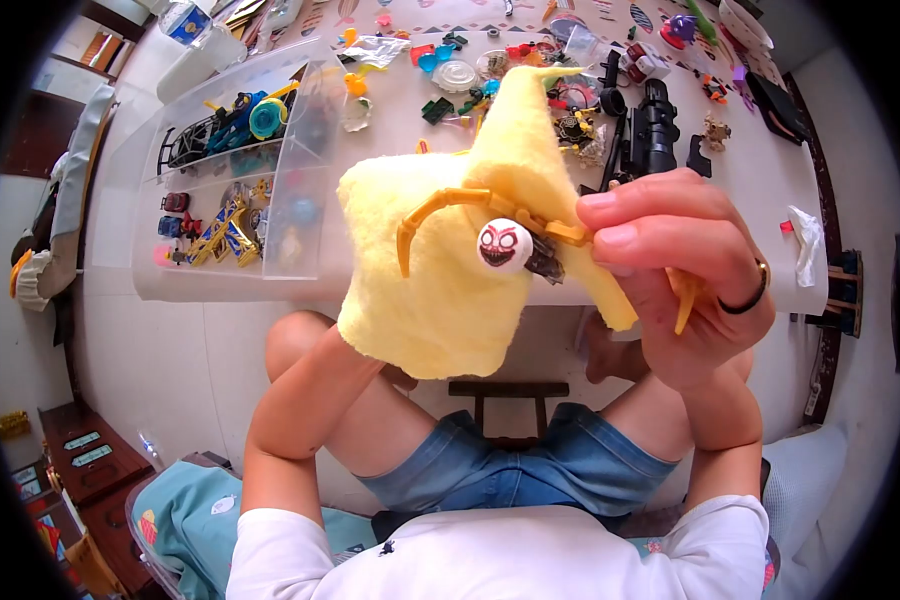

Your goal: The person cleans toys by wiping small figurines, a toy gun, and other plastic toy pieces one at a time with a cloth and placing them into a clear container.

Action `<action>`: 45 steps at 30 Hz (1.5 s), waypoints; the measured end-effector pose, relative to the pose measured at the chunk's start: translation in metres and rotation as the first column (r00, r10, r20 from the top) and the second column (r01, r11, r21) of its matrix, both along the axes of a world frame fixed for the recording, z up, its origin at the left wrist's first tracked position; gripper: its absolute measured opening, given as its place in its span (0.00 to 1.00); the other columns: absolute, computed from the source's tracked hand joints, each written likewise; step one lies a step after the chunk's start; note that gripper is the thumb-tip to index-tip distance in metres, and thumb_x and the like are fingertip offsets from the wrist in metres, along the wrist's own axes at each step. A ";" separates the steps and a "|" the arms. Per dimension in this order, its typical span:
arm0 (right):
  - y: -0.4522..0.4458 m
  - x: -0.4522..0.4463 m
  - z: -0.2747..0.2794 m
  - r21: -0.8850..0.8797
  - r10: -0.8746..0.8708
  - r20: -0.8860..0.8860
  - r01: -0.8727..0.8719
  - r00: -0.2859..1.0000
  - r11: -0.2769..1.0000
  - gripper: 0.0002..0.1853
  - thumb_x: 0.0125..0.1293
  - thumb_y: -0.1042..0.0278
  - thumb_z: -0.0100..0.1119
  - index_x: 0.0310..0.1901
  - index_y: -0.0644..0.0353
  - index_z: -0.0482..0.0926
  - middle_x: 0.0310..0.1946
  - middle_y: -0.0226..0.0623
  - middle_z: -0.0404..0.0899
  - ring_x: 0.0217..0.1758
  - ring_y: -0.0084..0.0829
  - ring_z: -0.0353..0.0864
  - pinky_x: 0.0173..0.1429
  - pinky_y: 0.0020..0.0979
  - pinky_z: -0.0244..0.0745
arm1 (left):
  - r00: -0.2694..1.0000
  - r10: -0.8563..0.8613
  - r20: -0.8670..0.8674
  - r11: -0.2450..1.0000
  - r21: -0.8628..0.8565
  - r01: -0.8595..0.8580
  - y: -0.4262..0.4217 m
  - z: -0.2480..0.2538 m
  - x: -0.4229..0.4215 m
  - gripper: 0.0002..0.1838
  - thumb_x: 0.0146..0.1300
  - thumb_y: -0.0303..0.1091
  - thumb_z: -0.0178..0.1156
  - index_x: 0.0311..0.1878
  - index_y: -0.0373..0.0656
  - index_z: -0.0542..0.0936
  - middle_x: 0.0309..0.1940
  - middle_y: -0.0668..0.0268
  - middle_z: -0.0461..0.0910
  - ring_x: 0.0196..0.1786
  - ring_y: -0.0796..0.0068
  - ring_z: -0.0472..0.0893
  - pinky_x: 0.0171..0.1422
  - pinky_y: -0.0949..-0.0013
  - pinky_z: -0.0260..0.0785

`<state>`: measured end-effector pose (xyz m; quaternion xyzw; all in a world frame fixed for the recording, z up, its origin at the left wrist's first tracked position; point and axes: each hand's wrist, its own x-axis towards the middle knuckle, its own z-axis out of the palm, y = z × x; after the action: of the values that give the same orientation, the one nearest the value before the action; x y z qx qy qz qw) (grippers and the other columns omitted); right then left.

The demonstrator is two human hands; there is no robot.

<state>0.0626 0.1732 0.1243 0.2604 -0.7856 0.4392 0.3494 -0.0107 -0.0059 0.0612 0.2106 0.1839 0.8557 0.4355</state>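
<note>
My right hand pinches a small toy figure between thumb and fingers by one of its gold jointed limbs. The toy figure has a round white head painted with a red-eyed, grinning face. One gold limb curves out to the left, and a gold pointed piece shows below my right fingers. Behind the figure, a fuzzy yellow cloth covers my left hand, with a twisted peak rising at its top. Only my left forearm shows below the cloth; the fingers are hidden.
A clear compartment box with toy parts stands at the table's left. Behind the cloth lie a clear round lid, many small pieces and a black scope-like toy part. A black flat case and white crumpled tissue lie at right.
</note>
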 end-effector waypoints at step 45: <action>-0.013 0.008 -0.005 0.011 -0.047 0.061 0.046 0.997 0.999 0.10 0.50 0.82 0.60 0.34 0.59 0.74 0.34 0.38 0.78 0.37 0.33 0.74 0.46 0.32 0.69 | 0.999 0.050 0.015 0.991 -0.123 -0.047 -0.019 -0.015 0.011 0.26 0.59 0.27 0.55 0.60 0.38 0.61 0.54 0.59 0.68 0.54 0.71 0.70 0.59 0.69 0.63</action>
<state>0.0709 0.1598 0.1195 0.2303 -0.8039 0.4348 0.3341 0.0005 -0.0253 0.0462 0.1713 0.2371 0.8550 0.4283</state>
